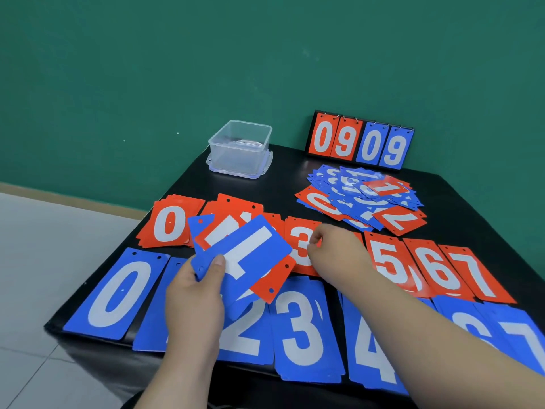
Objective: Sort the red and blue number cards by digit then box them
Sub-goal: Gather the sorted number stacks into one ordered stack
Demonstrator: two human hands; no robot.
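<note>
Three or so cards, a blue 1 uppermost with a red 1 beneath, are fanned in the left hand, its thumb clamped on their lower corner. The right hand lies curled at the red 3 pile; whether it pinches that card I cannot tell. Sorting looks about midway: the mixed heap waits at 1 o'clock on the surface, the clear box at 11 o'clock. Next, the blue 1 likely belongs on the blue pile at 7 o'clock.
</note>
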